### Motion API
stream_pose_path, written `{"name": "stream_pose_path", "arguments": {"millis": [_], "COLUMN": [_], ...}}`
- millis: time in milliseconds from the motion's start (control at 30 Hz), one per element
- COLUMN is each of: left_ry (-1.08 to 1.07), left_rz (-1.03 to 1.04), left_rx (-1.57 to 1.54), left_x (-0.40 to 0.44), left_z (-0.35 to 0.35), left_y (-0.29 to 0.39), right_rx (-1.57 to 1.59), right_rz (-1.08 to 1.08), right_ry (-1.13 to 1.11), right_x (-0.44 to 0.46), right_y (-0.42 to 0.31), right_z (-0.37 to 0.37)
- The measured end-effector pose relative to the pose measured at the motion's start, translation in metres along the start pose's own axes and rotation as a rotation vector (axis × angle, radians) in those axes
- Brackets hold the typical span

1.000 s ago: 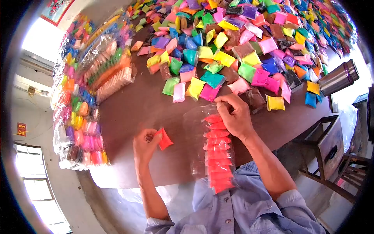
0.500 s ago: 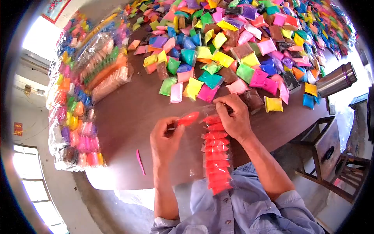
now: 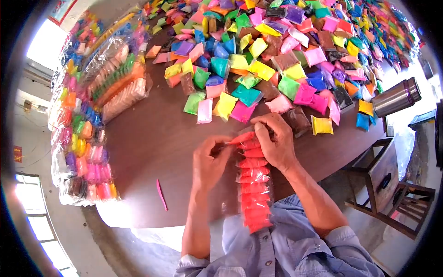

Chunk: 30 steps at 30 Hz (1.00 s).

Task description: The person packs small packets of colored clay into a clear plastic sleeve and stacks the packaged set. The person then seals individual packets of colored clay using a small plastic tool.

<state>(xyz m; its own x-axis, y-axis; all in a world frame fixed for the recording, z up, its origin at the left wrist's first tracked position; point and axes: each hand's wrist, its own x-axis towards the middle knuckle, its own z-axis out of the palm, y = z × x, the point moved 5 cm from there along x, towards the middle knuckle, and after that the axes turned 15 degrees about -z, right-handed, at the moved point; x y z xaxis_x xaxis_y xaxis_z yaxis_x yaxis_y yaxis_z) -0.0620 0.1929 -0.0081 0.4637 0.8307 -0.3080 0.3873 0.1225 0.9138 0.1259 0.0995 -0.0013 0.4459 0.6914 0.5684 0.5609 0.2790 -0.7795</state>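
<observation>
A clear bag holding a column of red packets (image 3: 254, 188) runs from the table down over the shirt front. My right hand (image 3: 276, 141) pinches the bag's top edge, fingers closed. At the upper left of the column, my left hand (image 3: 211, 161) is closed on the end of a red packet (image 3: 243, 138), which lies at the bag's top beside my right fingers. Whether that packet is wholly inside the bag cannot be made out. A thin pink tool (image 3: 162, 195) lies on the table left of my left forearm.
A large heap of coloured packets (image 3: 262, 70) covers the table's far side. Filled clear bags (image 3: 87, 143) are stacked along the left edge. A steel flask (image 3: 397, 97) lies at the right, above a wooden stool (image 3: 385, 177). The brown tabletop (image 3: 138, 152) shows between.
My left hand has moved right and up with the red packet, bringing it to the bag's top. The pink tool has come into sight. My right hand still holds the bag.
</observation>
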Motion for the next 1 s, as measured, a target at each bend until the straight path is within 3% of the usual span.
{"name": "stream_pose_path", "arguments": {"millis": [133,200,300,567,733,1000], "left_ry": [0.066,0.191,0.134,-0.012,-0.107,-0.001], "left_rz": [0.051,0.332,0.223,0.241,0.229,0.454], "left_rx": [0.147,0.289,0.198,0.151,0.05,0.182], "left_x": [0.005,0.001,0.0,0.012,0.02,0.018], "left_z": [0.003,0.002,0.002,0.001,0.017,0.022], "left_y": [0.001,0.013,0.019,0.017,0.012,0.015], "right_rx": [0.047,0.03,-0.021,0.037,-0.042,-0.073], "right_rz": [0.059,0.042,0.008,0.106,0.014,-0.026], "right_ry": [0.028,0.033,0.043,0.078,0.041,0.001], "right_x": [-0.004,-0.004,-0.004,-0.006,-0.004,0.0], "right_y": [0.003,0.002,0.0,-0.001,-0.001,-0.004], "right_z": [0.002,0.001,0.001,0.001,0.002,0.003]}}
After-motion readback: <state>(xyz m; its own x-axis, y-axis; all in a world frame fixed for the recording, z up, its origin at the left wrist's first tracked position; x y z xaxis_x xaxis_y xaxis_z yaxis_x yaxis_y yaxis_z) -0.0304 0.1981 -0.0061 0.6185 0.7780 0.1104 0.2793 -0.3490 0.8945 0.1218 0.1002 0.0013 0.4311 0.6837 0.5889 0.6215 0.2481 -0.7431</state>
